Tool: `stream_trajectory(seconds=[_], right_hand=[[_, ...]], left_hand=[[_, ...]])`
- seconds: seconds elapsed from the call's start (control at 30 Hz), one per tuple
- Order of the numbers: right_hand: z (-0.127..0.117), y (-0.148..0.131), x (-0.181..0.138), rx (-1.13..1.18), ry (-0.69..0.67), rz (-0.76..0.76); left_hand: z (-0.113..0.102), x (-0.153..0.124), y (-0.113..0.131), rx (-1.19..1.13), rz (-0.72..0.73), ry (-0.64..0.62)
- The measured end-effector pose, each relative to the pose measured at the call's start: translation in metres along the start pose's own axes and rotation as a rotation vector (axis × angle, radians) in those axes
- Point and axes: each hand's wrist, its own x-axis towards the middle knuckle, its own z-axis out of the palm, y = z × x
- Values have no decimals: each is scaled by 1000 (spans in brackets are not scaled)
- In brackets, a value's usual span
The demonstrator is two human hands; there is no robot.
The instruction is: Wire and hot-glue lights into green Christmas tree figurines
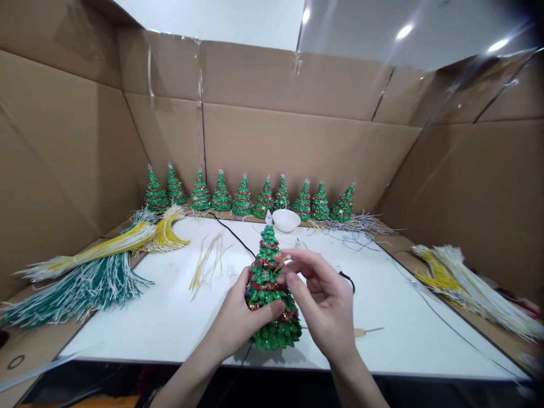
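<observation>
A glittery green Christmas tree figurine with red garlands and a clear tip stands upright at the front of the white table. My left hand is wrapped round its left side, thumb across the front. Close to the tree's upper right side, my right hand has its fingers bent together. A short, thin yellow wire shows at those fingertips, against the tree. Exactly how the fingers grip the wire is partly hidden.
Several similar trees line the cardboard back wall. A white bowl sits before them. Wire bundles lie left and right; loose yellow wires lie on the white table. A wooden-handled awl lies right.
</observation>
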Motion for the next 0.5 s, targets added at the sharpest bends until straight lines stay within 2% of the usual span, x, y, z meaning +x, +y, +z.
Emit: stream_trajectory(seconds=[0.17,0.3,0.4,0.43,0.5], right_hand=[[7,2,3,-65,59,-35],[7,4,8,-191,40,-69],[5,5,0,-272,26,-54],[5,6,-7,-272,57,-37],[7,8,-27,-225,206,-14]], left_hand=[[0,0,1,13,-23,12],[-1,1,1,19,-20,38],[-2,2,2,-23,-41,63],[-2,2,2,-56,-57,72],[-2,2,2,-135,-84,100]])
